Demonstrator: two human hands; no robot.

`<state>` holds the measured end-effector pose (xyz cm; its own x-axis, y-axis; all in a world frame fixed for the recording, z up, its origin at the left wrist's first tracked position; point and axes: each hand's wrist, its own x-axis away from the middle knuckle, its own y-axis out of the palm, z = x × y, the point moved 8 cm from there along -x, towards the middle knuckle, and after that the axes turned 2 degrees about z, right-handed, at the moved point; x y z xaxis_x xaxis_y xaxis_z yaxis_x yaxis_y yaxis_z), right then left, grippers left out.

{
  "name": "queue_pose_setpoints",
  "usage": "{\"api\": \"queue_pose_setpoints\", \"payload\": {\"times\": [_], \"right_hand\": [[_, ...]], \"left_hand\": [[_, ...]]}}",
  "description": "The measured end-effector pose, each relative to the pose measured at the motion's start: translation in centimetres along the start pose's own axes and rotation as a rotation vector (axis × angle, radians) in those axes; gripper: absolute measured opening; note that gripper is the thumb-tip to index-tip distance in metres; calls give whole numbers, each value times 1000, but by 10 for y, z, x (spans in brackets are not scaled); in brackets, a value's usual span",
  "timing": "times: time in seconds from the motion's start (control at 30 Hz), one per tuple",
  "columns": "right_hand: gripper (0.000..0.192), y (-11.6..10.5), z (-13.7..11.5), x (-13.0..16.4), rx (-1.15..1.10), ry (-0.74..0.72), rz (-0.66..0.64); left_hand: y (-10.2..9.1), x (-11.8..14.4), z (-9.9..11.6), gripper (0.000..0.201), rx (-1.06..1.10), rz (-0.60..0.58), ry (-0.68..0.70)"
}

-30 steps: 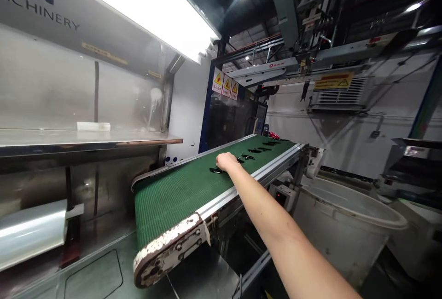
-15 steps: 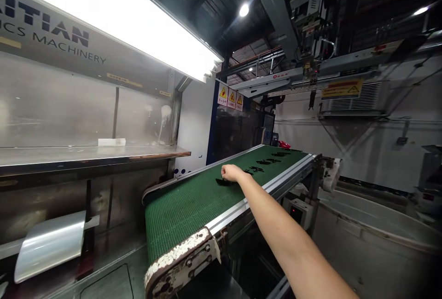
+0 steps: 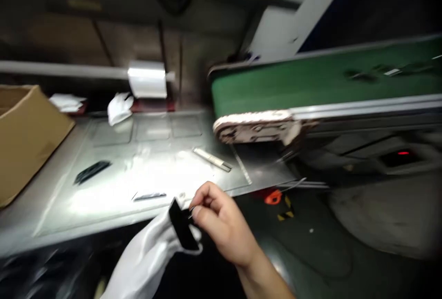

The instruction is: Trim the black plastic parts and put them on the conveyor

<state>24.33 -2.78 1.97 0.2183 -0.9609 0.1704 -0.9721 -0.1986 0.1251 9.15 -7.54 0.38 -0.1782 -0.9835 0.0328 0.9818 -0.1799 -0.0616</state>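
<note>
The right hand (image 3: 221,223) is pinched shut on a small black part (image 3: 181,225), thumb and forefinger closed at the part's upper edge. The part sits just off the near edge of the steel table (image 3: 113,184), in front of it and slightly below its rim. A white gloved hand (image 3: 145,255), the left, comes up from below the table edge and touches the black part from underneath; the glove hides its fingers, so I cannot tell whether they grip the part or merely support it. On the table, toward its left side, lies another black part (image 3: 91,171), with a thin dark strip (image 3: 150,196) nearer the front edge and a metal blade-like tool (image 3: 212,159) toward the right. A cardboard box (image 3: 26,138) stands at the table's far left, and the green conveyor belt (image 3: 311,80) ends above its right corner. The grip looks slight, a fingertip pinch on one edge, and the part hangs beyond the table; if the pinch slips it could likely drop to the floor rather than onto steel. The view is blurred, so finer detail is uncertain.
</note>
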Motion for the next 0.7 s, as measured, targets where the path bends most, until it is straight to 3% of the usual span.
{"api": "queue_pose_setpoints", "payload": {"times": [0.1, 0.23, 0.33, 0.5, 0.7], "right_hand": [[12, 7, 46, 10, -51, 90, 36], [9, 5, 71, 27, -56, 144, 65], [8, 2, 74, 40, -67, 166, 102], [8, -3, 78, 52, -110, 191, 100], [8, -5, 84, 55, -138, 186, 57]], "left_hand": [[16, 11, -42, 68, 348, -73, -190], [35, 25, -74, 64, 685, -125, -327], [47, 33, -78, 60, 856, -177, -367], [61, 41, -82, 62, 896, -254, -460], [61, 38, -70, 53, 994, -289, -316]]}}
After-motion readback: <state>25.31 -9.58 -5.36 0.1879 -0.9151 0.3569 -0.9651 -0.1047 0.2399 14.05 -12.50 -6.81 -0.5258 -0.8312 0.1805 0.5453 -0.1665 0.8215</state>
